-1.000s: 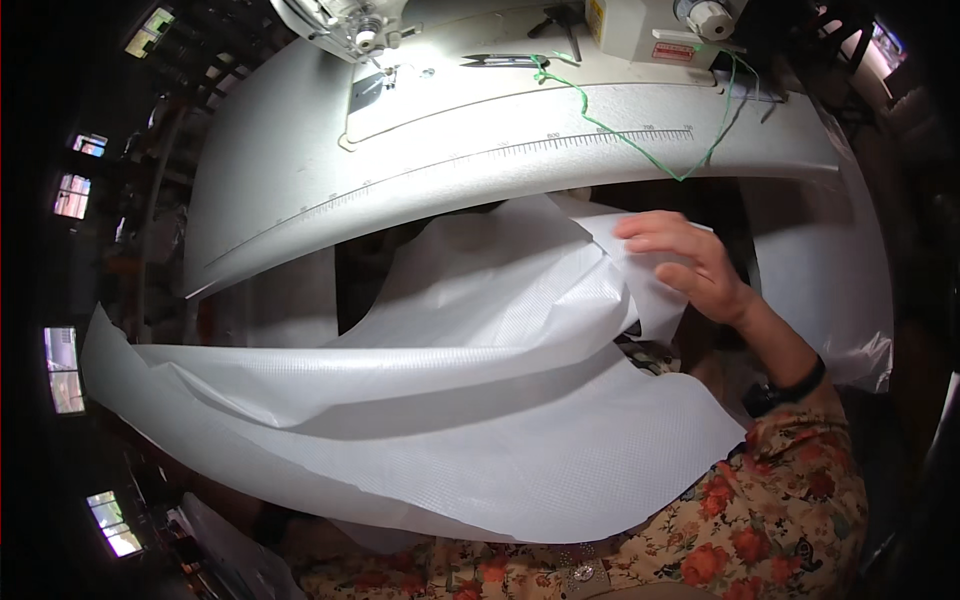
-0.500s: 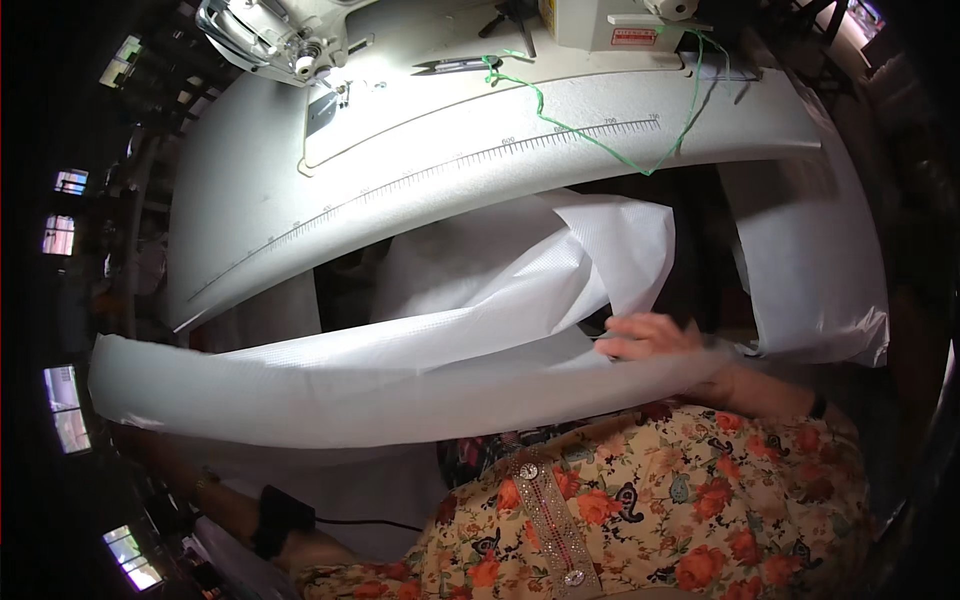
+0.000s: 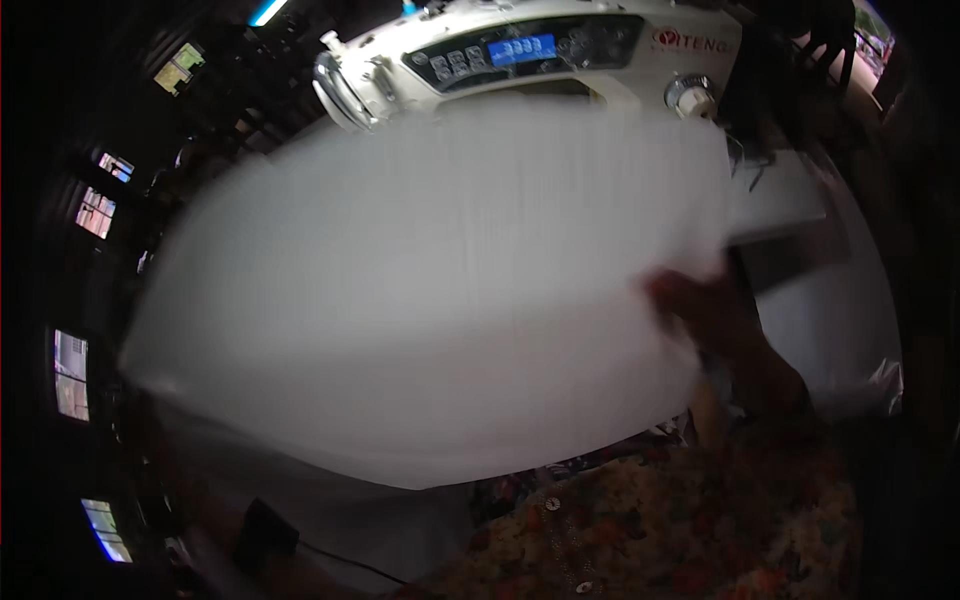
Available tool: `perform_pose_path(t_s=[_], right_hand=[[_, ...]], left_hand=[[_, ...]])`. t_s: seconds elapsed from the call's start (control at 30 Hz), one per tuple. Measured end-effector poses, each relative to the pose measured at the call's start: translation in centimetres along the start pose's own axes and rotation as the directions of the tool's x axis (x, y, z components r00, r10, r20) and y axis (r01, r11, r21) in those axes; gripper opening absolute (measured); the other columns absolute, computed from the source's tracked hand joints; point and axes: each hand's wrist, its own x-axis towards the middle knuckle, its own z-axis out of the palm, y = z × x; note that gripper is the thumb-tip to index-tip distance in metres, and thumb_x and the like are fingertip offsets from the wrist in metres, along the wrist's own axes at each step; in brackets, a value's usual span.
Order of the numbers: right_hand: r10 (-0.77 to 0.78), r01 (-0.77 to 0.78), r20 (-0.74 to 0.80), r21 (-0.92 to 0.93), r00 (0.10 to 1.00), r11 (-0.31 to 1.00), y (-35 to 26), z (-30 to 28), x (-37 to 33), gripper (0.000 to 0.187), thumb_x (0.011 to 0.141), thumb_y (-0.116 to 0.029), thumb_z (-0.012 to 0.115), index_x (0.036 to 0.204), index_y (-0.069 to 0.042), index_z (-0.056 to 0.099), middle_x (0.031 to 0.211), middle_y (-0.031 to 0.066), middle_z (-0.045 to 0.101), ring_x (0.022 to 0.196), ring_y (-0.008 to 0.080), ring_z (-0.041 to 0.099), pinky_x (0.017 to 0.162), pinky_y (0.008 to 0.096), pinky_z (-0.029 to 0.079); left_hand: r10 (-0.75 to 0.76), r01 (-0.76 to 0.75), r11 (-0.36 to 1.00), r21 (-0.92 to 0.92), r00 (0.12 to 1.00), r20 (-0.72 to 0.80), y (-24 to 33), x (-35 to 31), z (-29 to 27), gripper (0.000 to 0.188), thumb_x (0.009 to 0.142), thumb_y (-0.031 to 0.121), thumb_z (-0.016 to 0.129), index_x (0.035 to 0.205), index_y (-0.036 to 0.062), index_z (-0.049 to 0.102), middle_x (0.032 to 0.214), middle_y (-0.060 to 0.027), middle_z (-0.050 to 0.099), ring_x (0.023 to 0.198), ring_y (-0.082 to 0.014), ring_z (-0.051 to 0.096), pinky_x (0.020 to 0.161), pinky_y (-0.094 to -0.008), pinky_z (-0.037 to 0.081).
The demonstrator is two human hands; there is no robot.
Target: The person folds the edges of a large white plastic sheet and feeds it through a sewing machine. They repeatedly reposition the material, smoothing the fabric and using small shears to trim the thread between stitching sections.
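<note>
- From where I'm standing, the right hand point(image 3: 695, 305) is blurring at the right-hand end of a big white sheet point(image 3: 430, 280); its fingers are pointing left over the sheet, and I cannot tell whether they are pinching it or lying apart.
- The sheet is spreading leftward from that hand, its long axis running side to side, with its far edge rising beyond the hand and its near edge sagging below.
- Of the two, the right hand is plainly the nearer to the sheet's right end; the left hand is not showing, so I cannot tell what it is doing.
- Well to the left of the right hand and nearer the body, a dark wristband point(image 3: 265, 535) is showing in the gloom, a thin cable point(image 3: 350, 563) trailing from near it.
- Beyond the hand, a white sewing machine point(image 3: 625, 92) is standing behind the sheet, its blue screen point(image 3: 521, 49) glowing.
- Just right of the hand and farther off, a pale bit of desk point(image 3: 785, 200) is peeking out.
- Below the hand, the person's floral top point(image 3: 640, 530) is filling the near side.
</note>
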Motion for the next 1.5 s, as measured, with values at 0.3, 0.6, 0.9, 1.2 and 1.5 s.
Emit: perform_pose_path(t_s=[0.3, 0.6, 0.9, 1.2, 1.5], right_hand=[[-0.328, 0.257, -0.134, -0.38, 0.935, 0.889, 9.5, 1.2, 8.3, 0.033, 0.098, -0.023, 0.059, 0.081, 0.006, 0.061, 0.065, 0.0054, 0.058, 0.063, 0.0099, 0.049, 0.059, 0.0323, 0.044], [-0.352, 0.234, -0.125, -0.539, 0.928, 0.809, 8.5, 2.5, 8.7, 0.037, 0.096, -0.017, 0.059, 0.067, 0.001, 0.044, 0.052, 0.0081, 0.041, 0.051, 0.0095, 0.036, 0.048, 0.0359, 0.031], [-0.399, 0.263, -0.064, -0.656, 0.915, 0.708, 8.8, 4.1, 8.8, 0.034, 0.095, -0.018, 0.058, 0.071, 0.002, 0.046, 0.053, 0.0137, 0.042, 0.049, 0.018, 0.04, 0.05, 0.0384, 0.034], [-0.269, 0.273, 0.094, -0.565, 0.959, 0.779, 8.7, 4.3, 6.8, 0.028, 0.096, -0.017, 0.058, 0.078, 0.004, 0.056, 0.06, 0.0016, 0.043, 0.063, 0.0054, 0.043, 0.054, 0.0281, 0.038], [-0.244, 0.238, 0.066, -0.572, 0.967, 0.785, 4.1, 4.1, 10.9, 0.025, 0.093, -0.014, 0.056, 0.102, 0.01, 0.057, 0.058, 0.0108, 0.057, 0.057, 0.0195, 0.06, 0.06, 0.034, 0.048]], left_hand=[[0.114, -0.156, 0.53, -0.833, 0.987, -0.112, 11.7, -9.5, -0.2, 0.065, 0.09, 0.023, 0.068, 0.146, 0.0085, 0.041, 0.139, -0.0166, 0.053, 0.128, -0.0331, 0.052, 0.107, -0.042, 0.042], [0.425, -0.396, 0.366, -0.842, 0.876, -0.228, 2.9, -12.5, -3.6, 0.02, 0.099, 0.024, 0.057, 0.111, 0.0111, 0.067, 0.108, -0.0076, 0.067, 0.104, -0.0251, 0.064, 0.084, -0.0355, 0.052], [0.39, -0.496, -0.175, -0.851, 0.758, -0.522, 22.8, -23.6, -29.5, 0.026, 0.088, 0.029, 0.069, 0.088, 0.0036, 0.069, 0.087, -0.0112, 0.069, 0.082, -0.023, 0.066, 0.075, -0.0342, 0.053], [0.763, 0.175, -0.572, -0.801, 0.472, -0.441, 44.8, -29.3, -28.0, 0.016, 0.086, 0.014, 0.075, 0.086, -0.0016, 0.072, 0.071, -0.0028, 0.065, 0.065, -0.0076, 0.058, 0.059, -0.0237, 0.047], [0.912, 0.624, -0.39, -0.677, 0.362, -0.192, 48.4, -32.3, -24.7, 0.021, 0.093, 0.018, 0.069, 0.081, 0.0002, 0.069, 0.072, 0.0046, 0.059, 0.067, -0.0019, 0.049, 0.059, -0.0185, 0.039]])
